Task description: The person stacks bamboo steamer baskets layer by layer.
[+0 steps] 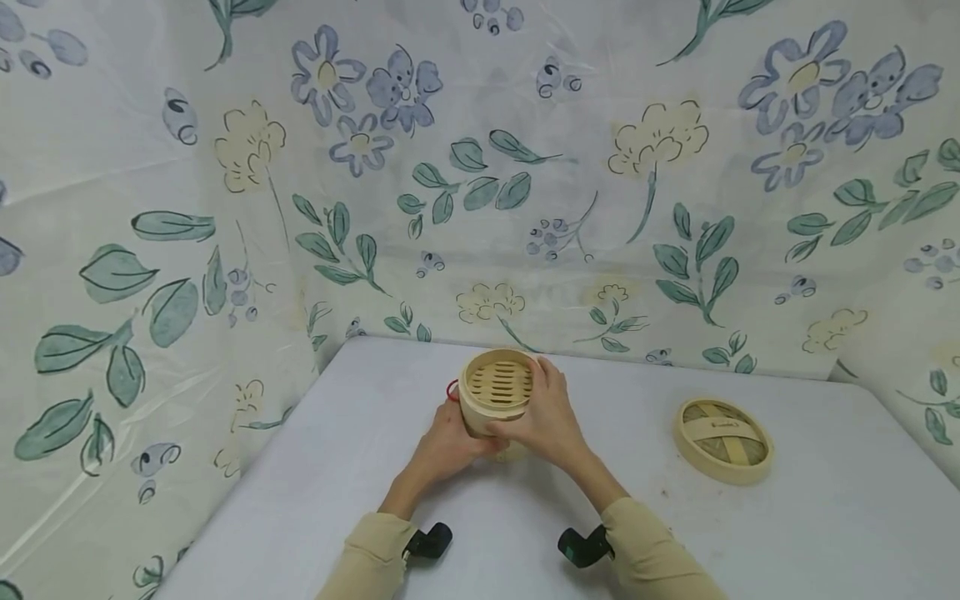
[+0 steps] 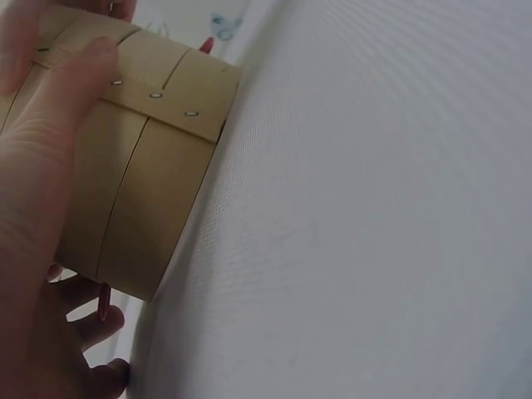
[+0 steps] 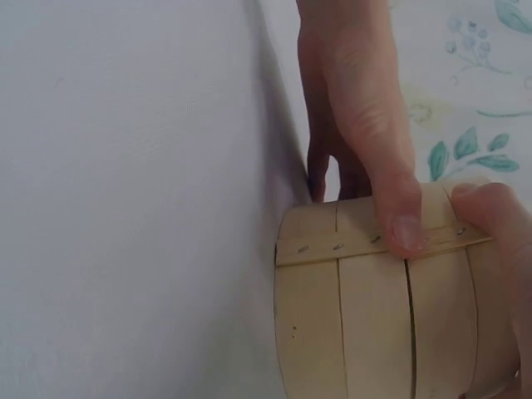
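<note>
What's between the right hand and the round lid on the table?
Only bare white tabletop lies between the right hand and the lid, in the head view.

Both hands (image 1: 447, 440) (image 1: 552, 423) curled, apparently gripping.

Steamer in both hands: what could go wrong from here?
The steamer may slip or tip if the left hand or right hand lets go early, since both grip its curved wall.

The red loop sticks out beside the left hand, so a finger could snag it.

The lid lies loose to the right; a wide outward swing of the right arm might knock it.
</note>
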Demonstrator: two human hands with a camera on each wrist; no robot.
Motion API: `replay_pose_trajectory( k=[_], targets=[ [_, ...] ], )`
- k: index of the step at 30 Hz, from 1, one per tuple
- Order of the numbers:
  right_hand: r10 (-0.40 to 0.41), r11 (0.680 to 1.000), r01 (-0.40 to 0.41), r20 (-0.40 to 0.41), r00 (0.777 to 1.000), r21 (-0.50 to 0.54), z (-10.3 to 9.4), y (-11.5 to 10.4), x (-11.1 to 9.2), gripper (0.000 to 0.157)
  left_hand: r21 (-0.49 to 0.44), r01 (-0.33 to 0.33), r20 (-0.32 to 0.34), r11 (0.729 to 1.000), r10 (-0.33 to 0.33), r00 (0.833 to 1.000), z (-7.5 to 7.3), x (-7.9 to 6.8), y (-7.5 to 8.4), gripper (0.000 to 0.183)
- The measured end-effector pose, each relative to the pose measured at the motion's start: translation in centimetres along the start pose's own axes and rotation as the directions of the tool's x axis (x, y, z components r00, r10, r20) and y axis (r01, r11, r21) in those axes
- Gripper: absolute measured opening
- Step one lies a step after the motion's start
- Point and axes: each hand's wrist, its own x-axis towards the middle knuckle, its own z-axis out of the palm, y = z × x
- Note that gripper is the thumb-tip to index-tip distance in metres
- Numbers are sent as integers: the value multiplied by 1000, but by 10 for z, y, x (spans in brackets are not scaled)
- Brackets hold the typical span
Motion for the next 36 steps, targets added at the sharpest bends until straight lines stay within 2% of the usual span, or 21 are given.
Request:
replay_pose_trajectory(
  k=[10,17,22,29,36],
  targets=[
    [-3,999,2,-5,1000,-32,1,4,-2,111,11,22,0,1000,-22,1000,1,2,0,108],
    [-48,997,50,42,998,-60,-2,7,-3,115,7,36,-1,999,-36,999,2,2,-3,110],
    [-62,998,65,91,994,-25,-6,13,-3,116,1,17,-9,1000,-17,1000,4,4,-6,110],
    [12,995,-25,135,991,100,-19,20,-6,113,-31,5,-15,999,-5,1000,4,5,-7,107],
    [44,989,-59,118,992,134,-41,36,-9,111,-68,20,-4,997,-20,1000,2,4,-5,105]
  ],
)
